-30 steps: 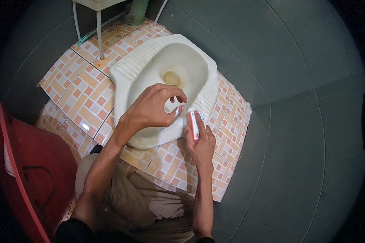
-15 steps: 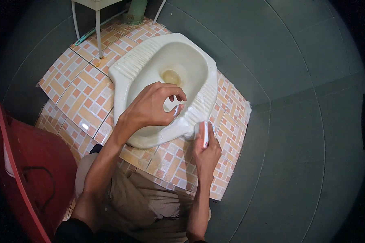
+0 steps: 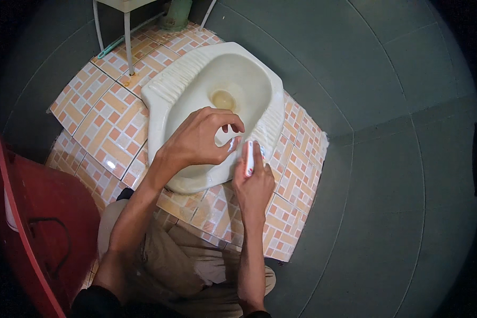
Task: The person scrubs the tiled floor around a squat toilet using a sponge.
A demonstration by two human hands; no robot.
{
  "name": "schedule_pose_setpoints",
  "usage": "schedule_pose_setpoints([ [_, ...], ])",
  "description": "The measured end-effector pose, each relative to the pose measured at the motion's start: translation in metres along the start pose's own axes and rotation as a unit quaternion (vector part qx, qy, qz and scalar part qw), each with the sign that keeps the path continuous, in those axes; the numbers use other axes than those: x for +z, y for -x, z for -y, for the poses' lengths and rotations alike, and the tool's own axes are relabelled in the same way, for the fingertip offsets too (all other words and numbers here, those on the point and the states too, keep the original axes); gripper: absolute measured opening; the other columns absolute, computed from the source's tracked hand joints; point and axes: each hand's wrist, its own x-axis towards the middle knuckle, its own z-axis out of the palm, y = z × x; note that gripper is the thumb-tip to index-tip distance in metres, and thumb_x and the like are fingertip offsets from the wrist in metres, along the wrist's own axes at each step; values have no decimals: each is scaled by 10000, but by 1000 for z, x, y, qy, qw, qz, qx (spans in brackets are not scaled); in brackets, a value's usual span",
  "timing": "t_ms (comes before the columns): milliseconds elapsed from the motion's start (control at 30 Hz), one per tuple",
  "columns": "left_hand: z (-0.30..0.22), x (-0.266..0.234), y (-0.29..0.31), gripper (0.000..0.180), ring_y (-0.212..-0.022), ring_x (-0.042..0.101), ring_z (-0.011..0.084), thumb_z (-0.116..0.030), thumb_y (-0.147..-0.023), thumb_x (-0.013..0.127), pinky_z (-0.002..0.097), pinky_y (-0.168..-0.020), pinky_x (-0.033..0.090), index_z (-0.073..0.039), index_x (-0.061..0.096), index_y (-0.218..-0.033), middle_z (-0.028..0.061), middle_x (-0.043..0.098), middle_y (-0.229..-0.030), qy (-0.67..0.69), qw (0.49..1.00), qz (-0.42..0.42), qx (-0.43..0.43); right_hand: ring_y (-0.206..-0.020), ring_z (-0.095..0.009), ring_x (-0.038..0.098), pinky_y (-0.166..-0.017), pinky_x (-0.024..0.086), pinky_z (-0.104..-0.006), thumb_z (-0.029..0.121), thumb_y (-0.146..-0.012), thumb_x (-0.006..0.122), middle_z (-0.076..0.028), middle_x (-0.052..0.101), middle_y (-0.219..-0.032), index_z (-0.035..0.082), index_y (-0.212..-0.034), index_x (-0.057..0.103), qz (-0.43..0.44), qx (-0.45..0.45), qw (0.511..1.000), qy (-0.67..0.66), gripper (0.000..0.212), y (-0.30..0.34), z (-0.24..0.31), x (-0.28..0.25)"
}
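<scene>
A white squat toilet (image 3: pixel 158 114) is set in the tiled floor, with ridged footrests on both sides and yellowish water in its drain. My left hand (image 3: pixel 196 139) hovers over the near part of the bowl, fingers curved, with a gap between thumb and fingertips. Some whitish foam shows on its thumb. A small white and red scrub brush (image 3: pixel 249 159) is gripped in my right hand (image 3: pixel 255 185), against the near right footrest. My fingers cover part of the brush, and its bristles are hard to make out.
A large red tub (image 3: pixel 63 212) stands at the lower left. White legs of a stand (image 3: pixel 128 45), a green pipe (image 3: pixel 177 15) and a thin turquoise-handled tool (image 3: pixel 110 49) are at the back. A dark green wall (image 3: pixel 387 159) rises on the right.
My right hand has moved the scrub brush left and slightly away from me, from the footrest's outer corner onto the footrest. My left hand has stayed in place.
</scene>
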Motion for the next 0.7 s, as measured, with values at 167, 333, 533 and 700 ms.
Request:
schedule_pose_setpoints([
  [167, -1, -4, 0, 162, -857, 695, 262, -133, -857, 738, 383, -863, 538, -48, 737, -995, 101, 754, -969, -1, 1000, 16, -2, -717, -450, 705, -615, 565, -515, 294, -909, 669, -302, 650, -858, 154, -1467, 585, 30, 2, 1000, 8, 581, -6, 20, 6],
  [333, -1, -1, 0, 160, -864, 696, 261, -141, -860, 742, 386, -878, 535, -50, 739, -991, 100, 756, -974, 11, 1000, 0, -5, -761, -461, 703, -663, 570, -517, 288, -917, 673, -331, 670, -913, 163, -1474, 579, 16, 16, 1000, 14, 578, 8, -7, -9],
  [533, -7, -5, 0, 149, -872, 698, 253, -146, -866, 740, 382, -883, 531, -58, 740, -986, 93, 756, -974, -2, 1000, 5, -10, -835, -483, 699, -741, 556, -531, 263, -945, 663, -360, 684, -979, 114, -1485, 557, 22, 64, 998, -8, 570, 39, -39, -35],
  [700, -6, -2, -1, 148, -873, 696, 251, -146, -867, 740, 381, -889, 526, -57, 737, -984, 94, 754, -976, 6, 1000, 5, -8, -815, -483, 695, -711, 541, -537, 253, -942, 659, -364, 677, -958, 113, -1490, 553, -7, 44, 999, -25, 576, 35, -39, -27],
])
